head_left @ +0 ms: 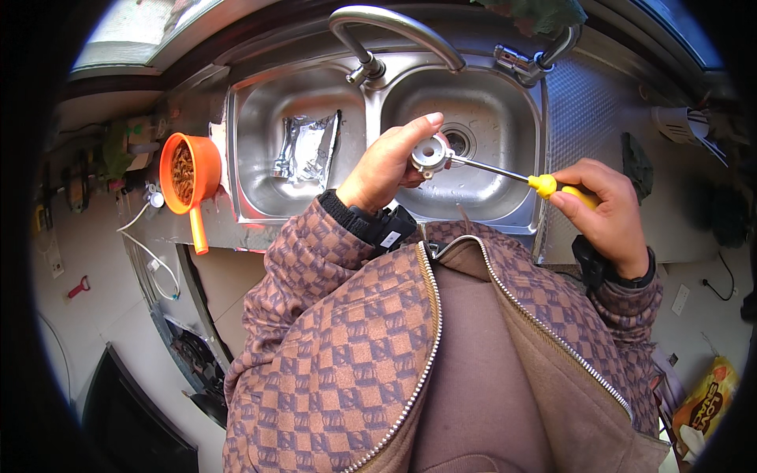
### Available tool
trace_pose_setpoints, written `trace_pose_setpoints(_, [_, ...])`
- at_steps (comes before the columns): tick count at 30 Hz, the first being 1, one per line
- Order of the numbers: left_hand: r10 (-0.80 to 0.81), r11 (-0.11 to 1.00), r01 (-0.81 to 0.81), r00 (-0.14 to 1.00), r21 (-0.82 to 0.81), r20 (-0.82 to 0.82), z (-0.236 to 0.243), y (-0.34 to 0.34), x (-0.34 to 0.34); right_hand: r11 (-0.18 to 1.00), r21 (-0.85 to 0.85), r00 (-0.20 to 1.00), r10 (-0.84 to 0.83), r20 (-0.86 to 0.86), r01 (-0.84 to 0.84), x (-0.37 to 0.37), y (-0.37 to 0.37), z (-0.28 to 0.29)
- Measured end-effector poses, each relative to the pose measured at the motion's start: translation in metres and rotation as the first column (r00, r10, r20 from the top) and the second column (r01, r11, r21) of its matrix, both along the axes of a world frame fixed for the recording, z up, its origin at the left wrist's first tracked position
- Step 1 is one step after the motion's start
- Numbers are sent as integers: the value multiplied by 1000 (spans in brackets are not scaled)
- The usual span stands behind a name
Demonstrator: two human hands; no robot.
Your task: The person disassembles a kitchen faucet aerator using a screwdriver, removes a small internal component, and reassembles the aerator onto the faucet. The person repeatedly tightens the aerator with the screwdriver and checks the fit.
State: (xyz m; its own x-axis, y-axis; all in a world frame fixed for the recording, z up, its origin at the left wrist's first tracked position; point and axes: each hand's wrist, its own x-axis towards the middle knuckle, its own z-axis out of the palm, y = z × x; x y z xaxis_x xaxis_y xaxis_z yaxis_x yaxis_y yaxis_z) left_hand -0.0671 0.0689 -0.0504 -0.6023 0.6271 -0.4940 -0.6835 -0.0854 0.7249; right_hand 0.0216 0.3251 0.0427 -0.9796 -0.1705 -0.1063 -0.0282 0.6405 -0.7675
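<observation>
My left hand (386, 162) grips a small round metal fitting (429, 153) with a central hole, held over the right sink basin (493, 106). My right hand (601, 213) is closed round the yellow handle of a screwdriver (544, 184); its metal shaft reaches leftward to the fitting's side, though whether the tip sits in a screw is too small to tell. Behind my hands the drain (457, 142) shows in the right basin. A silver foil package (309, 146) lies in the left basin (260, 102).
An orange pot (206, 162) with brown contents stands on the left counter. A curved faucet (398, 24) and a second tap (520, 59) are at the back. A white holder with utensils (680, 126) and a dark green cloth (637, 165) are on the right drainboard (587, 110).
</observation>
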Motion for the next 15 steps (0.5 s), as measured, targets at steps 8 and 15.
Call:
trace_pose_setpoints(8, [33,999,-32,999,-33,26,2,4,0,997,79,995,-33,90,26,1,-2,-1])
trace_pose_setpoints(15, [39,999,-38,999,-31,24,3,5,2,998,38,998,-47,47,45,1,-1,-1])
